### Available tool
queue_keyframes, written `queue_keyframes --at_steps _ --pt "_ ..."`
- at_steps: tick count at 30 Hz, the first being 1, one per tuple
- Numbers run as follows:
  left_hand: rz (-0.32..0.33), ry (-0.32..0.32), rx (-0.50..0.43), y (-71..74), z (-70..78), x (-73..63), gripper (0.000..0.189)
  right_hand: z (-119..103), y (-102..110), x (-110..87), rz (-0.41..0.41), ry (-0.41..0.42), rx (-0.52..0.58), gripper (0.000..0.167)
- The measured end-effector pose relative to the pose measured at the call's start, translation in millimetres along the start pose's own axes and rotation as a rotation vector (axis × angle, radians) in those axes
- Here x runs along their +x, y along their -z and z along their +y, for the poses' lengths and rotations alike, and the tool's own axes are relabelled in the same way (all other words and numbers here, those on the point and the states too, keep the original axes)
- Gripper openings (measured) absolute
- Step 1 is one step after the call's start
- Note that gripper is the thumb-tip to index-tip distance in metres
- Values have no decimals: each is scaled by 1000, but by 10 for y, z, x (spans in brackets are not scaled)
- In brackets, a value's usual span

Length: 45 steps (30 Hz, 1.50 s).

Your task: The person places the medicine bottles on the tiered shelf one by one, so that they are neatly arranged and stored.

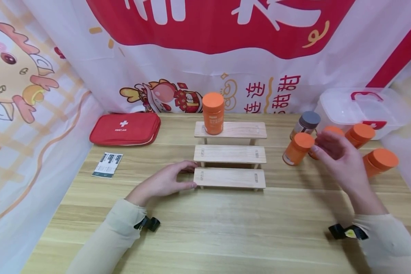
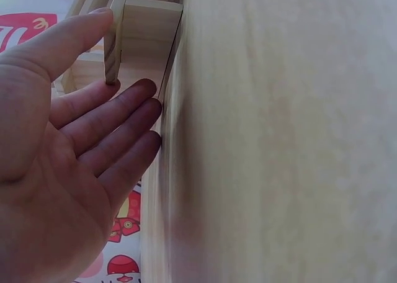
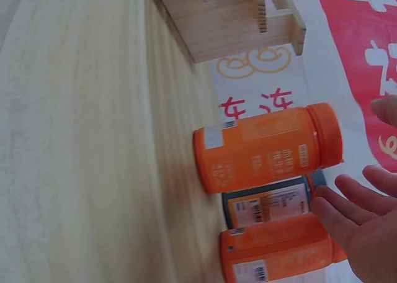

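My left hand (image 1: pixel 168 180) is at the left end of the lowest step of a three-step wooden stand (image 1: pixel 230 177). Its thumb and index finger pinch the board's end from opposite edges; the other fingers stretch beside it in the left wrist view. An orange bottle (image 1: pixel 213 118) stands upright on the top step. Over on the right, my right hand (image 1: pixel 344 161) hovers among orange-capped bottles, fingers spread and nothing between them. Nearest its thumb is an orange bottle (image 1: pixel 296 151); a grey-capped bottle (image 1: pixel 306 123) stands behind. In the right wrist view, fingertips lie close to another orange bottle (image 3: pixel 279 249).
More orange bottles (image 1: pixel 380 161) stand right of my right hand. Behind them sits a clear plastic box (image 1: pixel 356 106) with a red handle. A red first aid pouch (image 1: pixel 125 129) and a printed card (image 1: pixel 107 164) lie at the left. A printed cloth (image 1: pixel 178 64) hangs behind the table.
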State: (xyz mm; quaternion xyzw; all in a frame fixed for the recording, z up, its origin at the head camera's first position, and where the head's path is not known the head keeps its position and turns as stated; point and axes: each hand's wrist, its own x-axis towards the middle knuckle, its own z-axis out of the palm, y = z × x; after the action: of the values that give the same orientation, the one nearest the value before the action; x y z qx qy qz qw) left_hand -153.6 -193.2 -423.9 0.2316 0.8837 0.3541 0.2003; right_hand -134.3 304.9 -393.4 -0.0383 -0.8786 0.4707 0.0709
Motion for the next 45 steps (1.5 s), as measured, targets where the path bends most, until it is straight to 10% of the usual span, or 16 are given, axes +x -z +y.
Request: queue_keyframes --at_steps 20,45 --pt "-2 -4 -3 -2 -8 -14 61 214 -199 135 -188 -110 -72 91" --pt "0 3 -15 0 -8 -10 62 203 -248 160 -158 -93 -96 88"
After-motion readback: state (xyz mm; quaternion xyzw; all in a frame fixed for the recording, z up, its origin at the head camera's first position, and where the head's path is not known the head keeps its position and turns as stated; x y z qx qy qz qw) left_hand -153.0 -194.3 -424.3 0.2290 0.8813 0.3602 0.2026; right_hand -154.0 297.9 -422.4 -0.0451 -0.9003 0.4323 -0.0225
